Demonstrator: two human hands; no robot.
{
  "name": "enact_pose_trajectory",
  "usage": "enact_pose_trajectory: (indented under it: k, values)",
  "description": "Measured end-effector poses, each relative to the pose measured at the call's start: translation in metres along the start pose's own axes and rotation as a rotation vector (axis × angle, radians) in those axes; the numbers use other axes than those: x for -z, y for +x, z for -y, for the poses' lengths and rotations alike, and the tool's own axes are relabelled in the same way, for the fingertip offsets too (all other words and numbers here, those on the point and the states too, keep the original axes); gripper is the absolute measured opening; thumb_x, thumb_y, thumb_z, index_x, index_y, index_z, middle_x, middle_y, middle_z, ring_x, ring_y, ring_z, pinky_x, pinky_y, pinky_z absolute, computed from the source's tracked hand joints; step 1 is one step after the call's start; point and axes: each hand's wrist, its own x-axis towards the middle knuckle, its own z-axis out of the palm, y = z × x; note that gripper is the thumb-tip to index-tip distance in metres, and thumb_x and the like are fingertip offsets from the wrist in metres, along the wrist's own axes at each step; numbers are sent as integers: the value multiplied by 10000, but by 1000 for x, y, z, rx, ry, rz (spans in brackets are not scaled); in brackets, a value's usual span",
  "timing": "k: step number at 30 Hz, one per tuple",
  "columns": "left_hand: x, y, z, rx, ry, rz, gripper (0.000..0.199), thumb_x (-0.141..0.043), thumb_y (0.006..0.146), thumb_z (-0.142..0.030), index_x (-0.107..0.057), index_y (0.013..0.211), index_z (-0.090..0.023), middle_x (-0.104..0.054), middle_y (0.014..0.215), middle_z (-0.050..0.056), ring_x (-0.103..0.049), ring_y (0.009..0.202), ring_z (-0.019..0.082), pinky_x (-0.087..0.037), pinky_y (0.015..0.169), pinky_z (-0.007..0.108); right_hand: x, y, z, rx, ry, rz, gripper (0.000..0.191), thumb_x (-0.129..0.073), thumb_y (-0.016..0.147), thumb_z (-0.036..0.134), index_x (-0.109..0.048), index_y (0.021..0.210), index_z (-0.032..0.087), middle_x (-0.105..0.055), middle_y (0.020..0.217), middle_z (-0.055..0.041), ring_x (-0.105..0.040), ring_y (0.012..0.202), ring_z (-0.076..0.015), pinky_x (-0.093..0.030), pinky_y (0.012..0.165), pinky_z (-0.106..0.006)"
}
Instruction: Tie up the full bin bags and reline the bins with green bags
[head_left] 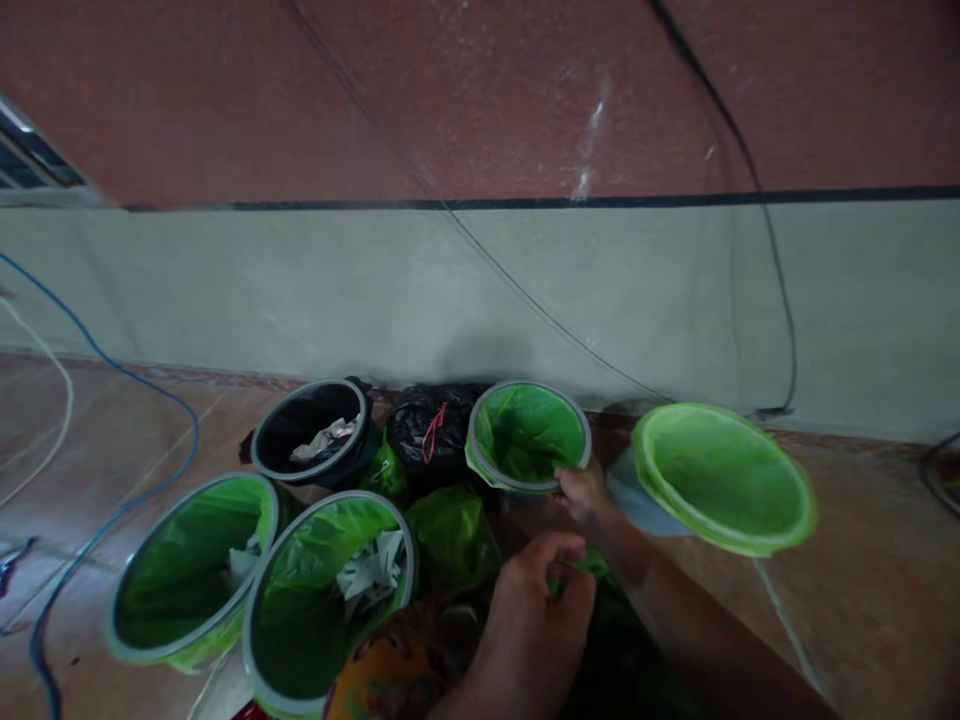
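My right hand (583,492) reaches forward and grips the near right rim of a small bin (529,487) lined with a green bag (529,430). Closer to me, my left hand (536,610) is closed, thumb and fingers curled together. Green plastic of a bag (600,568) shows in the gap of its fingers and just beyond them; the lower part of this bag is dark and partly hidden by my arms. Another green bag (454,535) lies to the left of my left hand.
At right, a bin lined in green (810,510) leans. Left stand two green-lined bins (120,640) (251,640) with paper and a black-lined bin (259,440). A black bag (420,420) with a pink tie sits by the wall (300,290). A blue cable (135,505) crosses the floor.
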Motion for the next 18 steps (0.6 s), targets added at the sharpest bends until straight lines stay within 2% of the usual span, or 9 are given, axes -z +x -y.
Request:
enact_pose_trajectory:
  k: [2, 5, 12, 18]
  values:
    - [3, 5, 1, 13, -31, 17, 245, -552, 856, -242, -687, 1057, -202, -717, 1018, 56, -656, 889, 162, -488, 772, 256, -15, 0, 4, -23, 8, -19, 124, -606, 715, 100, -567, 779, 200, -621, 664, 22, -614, 587, -146, -523, 511, -249]
    - [7, 12, 1, 12, -102, 35, 258, -571, 864, -290, -682, 1075, -193, -714, 1041, 73, -657, 887, 163, -489, 759, 246, -24, -2, 9, -24, 21, -9, 116, -617, 721, 109, -571, 749, 212, -626, 663, 20, -632, 602, -152, -541, 521, -252]
    - [-1, 13, 4, 18, -44, 89, 287, -579, 859, -315, -695, 1085, -183, -719, 997, 75, -649, 860, 169, -482, 740, 250, -12, -9, 13, 6, 48, 30, 105, -636, 745, 189, -604, 837, 228, -665, 734, 24, -641, 616, -134, -565, 536, -241]
    - [-10, 14, 10, -16, -31, 72, 295, -594, 847, -344, -705, 1061, -174, -721, 974, 78, -639, 851, 169, -482, 754, 251, -8, -13, 14, 6, 69, 17, 101, -645, 741, 201, -586, 819, 231, -681, 834, 7, -677, 731, -170, -591, 589, -290]
